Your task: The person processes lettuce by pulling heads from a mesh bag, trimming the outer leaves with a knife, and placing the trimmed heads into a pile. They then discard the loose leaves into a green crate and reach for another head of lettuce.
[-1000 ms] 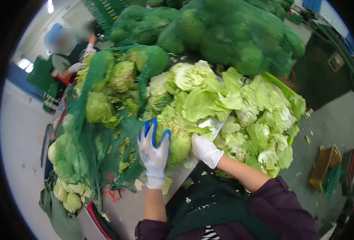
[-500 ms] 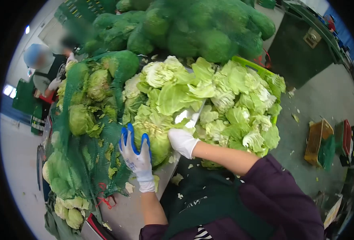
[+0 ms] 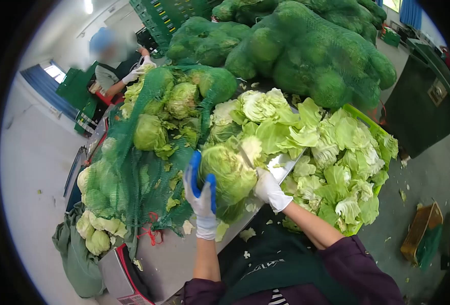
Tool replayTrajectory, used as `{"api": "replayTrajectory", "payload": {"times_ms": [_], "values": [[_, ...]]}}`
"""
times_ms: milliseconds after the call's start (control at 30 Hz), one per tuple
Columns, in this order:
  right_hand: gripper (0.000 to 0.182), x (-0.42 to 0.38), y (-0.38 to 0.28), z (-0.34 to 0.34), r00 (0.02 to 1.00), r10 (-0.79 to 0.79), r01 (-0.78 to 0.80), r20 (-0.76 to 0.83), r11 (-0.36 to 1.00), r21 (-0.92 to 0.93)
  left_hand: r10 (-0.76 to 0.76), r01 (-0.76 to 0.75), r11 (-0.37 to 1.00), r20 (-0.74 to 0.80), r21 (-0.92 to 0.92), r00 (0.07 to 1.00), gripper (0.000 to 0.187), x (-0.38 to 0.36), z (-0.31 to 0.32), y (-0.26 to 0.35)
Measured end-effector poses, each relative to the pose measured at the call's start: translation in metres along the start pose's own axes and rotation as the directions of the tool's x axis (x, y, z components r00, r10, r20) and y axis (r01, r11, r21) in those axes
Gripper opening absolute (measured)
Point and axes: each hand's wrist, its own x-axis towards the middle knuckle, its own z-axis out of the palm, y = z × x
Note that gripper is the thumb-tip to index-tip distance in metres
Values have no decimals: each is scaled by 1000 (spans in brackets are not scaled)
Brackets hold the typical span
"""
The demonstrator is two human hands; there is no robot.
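Observation:
A pale green cabbage head (image 3: 224, 172) is in front of me, its leafy top facing up. My left hand (image 3: 200, 199), in a white glove with blue fingers, rests along the cabbage's left side with fingers stretched and thumb apart. On the other side my right hand (image 3: 272, 190), in a white glove, is closed around the mostly hidden handle of a knife. Its thin blade (image 3: 247, 157) lies against the top of the cabbage. Loose cabbage leaves (image 3: 273, 134) lie just beyond.
A lime-green crate (image 3: 363, 121) at right is heaped with leaves. Cabbages in green netting (image 3: 151, 132) lie at left, with full net sacks (image 3: 306, 56) behind. A co-worker (image 3: 110, 68) stands at back left. A dark green bin (image 3: 428, 96) stands at right.
The view has swung, so the scene sits further right and lower. A knife blade now shows at the cabbage's top. My right hand has stayed beside the cabbage.

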Motion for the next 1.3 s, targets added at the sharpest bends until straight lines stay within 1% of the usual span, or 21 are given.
{"api": "replayTrajectory", "payload": {"times_ms": [33, 100, 167, 200, 233, 267, 300, 333, 367, 467, 533, 567, 633, 733, 767, 833, 867, 1000, 1167, 1233, 1300], "values": [[20, 1, -26, -14, 999, -11, 10, -47, 1000, -15, -113, 88, 953, -69, -289, 991, 54, 12, 2, 11], [19, 8, -62, -36, 988, -67, 57, -137, 996, -71, -89, 77, 952, -30, -296, 996, 58, 39, -3, 15], [15, 20, -64, -46, 946, -216, 163, -243, 961, -222, -249, 253, 849, 72, -463, 966, 61, 54, -4, -1], [15, 24, -64, -51, 956, -226, 162, -187, 939, -304, -336, 369, 829, 152, -421, 929, 63, 67, 10, 17], [14, 27, -62, -57, 965, -227, 161, -132, 909, -384, -311, 348, 926, 230, -144, 922, 67, 64, 22, -11], [14, 34, -53, -59, 964, -232, 165, -132, 906, -389, -263, 249, 965, 245, 88, 933, 70, 46, 35, -47], [13, 46, -40, -60, 967, -214, 125, -135, 869, -478, -195, 151, 961, 176, 232, 965, 73, 41, 37, -43], [12, 55, -36, -64, 970, -197, 85, -142, 824, -560, -177, 121, 950, 178, 287, 968, 74, 38, 39, -39], [16, 64, -32, -72, 962, -90, -58, -256, 853, -518, -160, 91, 936, 181, 339, 970, 75, 37, 41, -36], [24, 82, -7, -97, 955, -162, -19, -248, 803, -596, -163, 84, 953, 258, 290, 952, 76, 28, 33, -29], [36, 53, -54, -105, 935, -254, 89, -247, 844, -529, -174, 107, 962, 261, 252, 949, 76, 32, 30, -24], [47, 33, -72, -101, 945, -284, 173, -163, 855, -489, -189, 133, 969, 274, 209, 943, 76, 31, 30, -22], [55, 0, -87, -84, 961, -257, 154, -103, 807, -570, -149, 109, 979, 245, 170, 958, 75, 32, 38, -22], [56, -11, -65, -59, 923, -370, 212, -107, 720, -661, -134, 75, 935, 149, 347, 980, 64, 33, 58, -11], [56, -8, -62, -58, 923, -368, 204, -116, 719, -665, -129, 70, 938, 156, 339, 979, 64, 32, 65, -7], [53, 0, -62, -60, 955, -246, 64, -163, 713, -698, -171, 30, 743, 146, 669, 974, 57, 32, 78, 11], [50, 6, -61, -62, 923, -317, 92, -218, 732, -675, -222, 61, 687, 129, 725, 966, 51, 31, 84, 16], [44, 21, -61, -67, 920, -299, 70, -252, 761, -645, -280, 94, 582, 91, 808, 956, 48, 36, 99, 25], [40, 42, -71, -81, 959, -226, 66, -172, 766, -639, -336, 190, 611, 34, 769, 941, 44, 37, 98, 21], [38, 73, -48, -108, 945, -288, 109, -153, 721, -684, -218, 96, 687, 79, 720, 973, 43, 25, 92, 25], [40, 127, 6, -140, 998, -68, 53, -7, 827, -560, -140, 54, 741, 75, 669, 987, 44, 3, 84, 23]]}}
